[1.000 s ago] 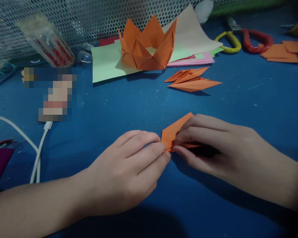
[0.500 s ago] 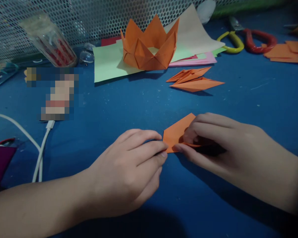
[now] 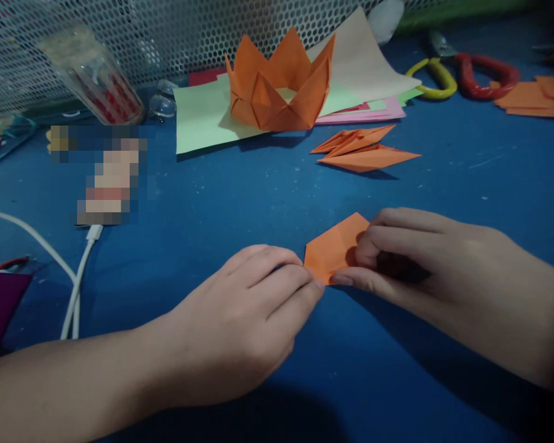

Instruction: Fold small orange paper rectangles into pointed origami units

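Observation:
A small sheet of orange paper [image 3: 335, 243] with angled, folded edges lies on the blue tabletop between my hands. My left hand [image 3: 253, 314] presses its closed fingertips onto the paper's lower left edge. Curled in at the right side, my right hand [image 3: 425, 271] pinches the paper's near edge between thumb and fingers, which cover that end. Beyond them lie several slim folded orange paper pieces [image 3: 364, 151]. A pointed orange paper crown [image 3: 281, 92] stands farther back.
Coloured paper sheets [image 3: 198, 117] lie under the crown. Scissors with a yellow and a red handle [image 3: 484, 77] and orange paper squares [image 3: 535, 98] are at the back right. A corked glass jar [image 3: 96, 80], a white cable [image 3: 80, 271] and a purple object [image 3: 2, 304] occupy the left.
My right hand has shifted slightly right along the paper, and the raised lower flap looks flatter. My left fingertips have slid a little right along the near edge.

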### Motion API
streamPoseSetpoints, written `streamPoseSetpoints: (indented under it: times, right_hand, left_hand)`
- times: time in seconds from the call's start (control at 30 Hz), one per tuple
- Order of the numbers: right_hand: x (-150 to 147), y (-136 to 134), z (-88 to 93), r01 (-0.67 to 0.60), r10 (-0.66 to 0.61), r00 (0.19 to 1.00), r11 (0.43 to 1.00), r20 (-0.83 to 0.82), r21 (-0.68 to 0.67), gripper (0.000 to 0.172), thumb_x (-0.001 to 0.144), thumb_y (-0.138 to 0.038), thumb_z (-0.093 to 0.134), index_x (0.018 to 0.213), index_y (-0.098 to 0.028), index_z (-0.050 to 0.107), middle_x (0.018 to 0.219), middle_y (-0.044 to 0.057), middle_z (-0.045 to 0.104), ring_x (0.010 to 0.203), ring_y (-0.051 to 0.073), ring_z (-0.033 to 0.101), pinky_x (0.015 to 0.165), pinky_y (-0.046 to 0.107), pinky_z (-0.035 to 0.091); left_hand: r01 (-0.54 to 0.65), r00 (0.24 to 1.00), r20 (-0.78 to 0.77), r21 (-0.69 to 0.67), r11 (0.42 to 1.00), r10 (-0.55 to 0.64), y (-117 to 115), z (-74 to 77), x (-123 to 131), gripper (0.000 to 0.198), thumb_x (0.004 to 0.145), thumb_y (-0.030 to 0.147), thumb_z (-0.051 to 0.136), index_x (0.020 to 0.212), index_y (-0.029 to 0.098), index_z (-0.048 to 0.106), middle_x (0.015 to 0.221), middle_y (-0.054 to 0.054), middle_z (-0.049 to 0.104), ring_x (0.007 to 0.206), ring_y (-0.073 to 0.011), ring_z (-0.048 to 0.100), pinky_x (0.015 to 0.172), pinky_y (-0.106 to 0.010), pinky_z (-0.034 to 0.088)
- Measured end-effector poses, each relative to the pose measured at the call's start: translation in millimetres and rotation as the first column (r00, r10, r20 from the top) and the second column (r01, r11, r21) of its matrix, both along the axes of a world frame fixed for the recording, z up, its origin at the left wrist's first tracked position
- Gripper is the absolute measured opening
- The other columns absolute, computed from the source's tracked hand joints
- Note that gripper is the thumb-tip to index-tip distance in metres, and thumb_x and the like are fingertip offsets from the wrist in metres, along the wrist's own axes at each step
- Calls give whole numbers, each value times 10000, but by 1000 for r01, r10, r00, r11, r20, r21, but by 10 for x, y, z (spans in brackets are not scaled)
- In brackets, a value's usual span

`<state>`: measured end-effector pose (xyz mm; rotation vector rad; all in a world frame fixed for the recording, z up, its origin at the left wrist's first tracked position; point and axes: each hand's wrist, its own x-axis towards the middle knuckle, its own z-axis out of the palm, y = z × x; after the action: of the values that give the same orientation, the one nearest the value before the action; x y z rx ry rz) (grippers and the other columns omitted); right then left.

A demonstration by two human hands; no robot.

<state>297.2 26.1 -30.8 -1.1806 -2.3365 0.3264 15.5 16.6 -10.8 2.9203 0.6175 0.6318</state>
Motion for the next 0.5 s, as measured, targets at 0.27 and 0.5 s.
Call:
streamPoseSetpoints:
  times: [0.27, 0.5]
  right_hand:
    - [22, -67, -16, 14, -14, 1000, 1000, 27, 27, 325, 1184, -393, 631, 886, -306, 534, 798, -1, 630, 608, 201, 614, 527, 355, 448]
    - [193, -25, 33, -8, -2, 990, 997, 138, 74, 68, 1193, -351, 580, 1181, -350, 646, 1147, 78, 787, 840, 253, 789, 577, 341, 575]
  left_hand:
    - [-16, 1000, 6, -63, 998, 16, 3, 43, 7, 316, 1170, 33, 514, 1219, 24, 827, 1202, -135, 876, 1169, -276, 779, 1115, -384, 639]
    - [-60, 996, 57, -68, 996, 64, -30, 69, 0, 325, 1135, 36, 532, 1061, 46, 849, 1143, -136, 892, 1122, -271, 808, 1105, -385, 644]
